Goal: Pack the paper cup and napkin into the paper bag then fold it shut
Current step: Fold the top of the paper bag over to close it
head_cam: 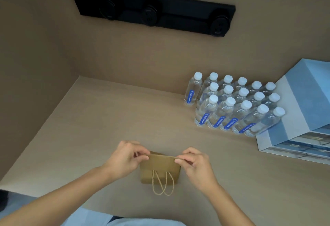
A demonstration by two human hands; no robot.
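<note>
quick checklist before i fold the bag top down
1. Both hands on the top edge: ok, left hand and right hand pinch the bag at its top corners.
2. Mouth pressed flat: ok, top edge looks closed.
3. Cup and napkin inside: cannot tell, neither is visible.
4. Handles clear of the fold: ok, they hang down the near face.
5. Room around the bag: ok, bottles stand well off to the right.

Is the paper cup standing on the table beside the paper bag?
No, no cup shows on the table; only the paper bag stands there, its top edge pinched by the left hand and right hand.
</note>
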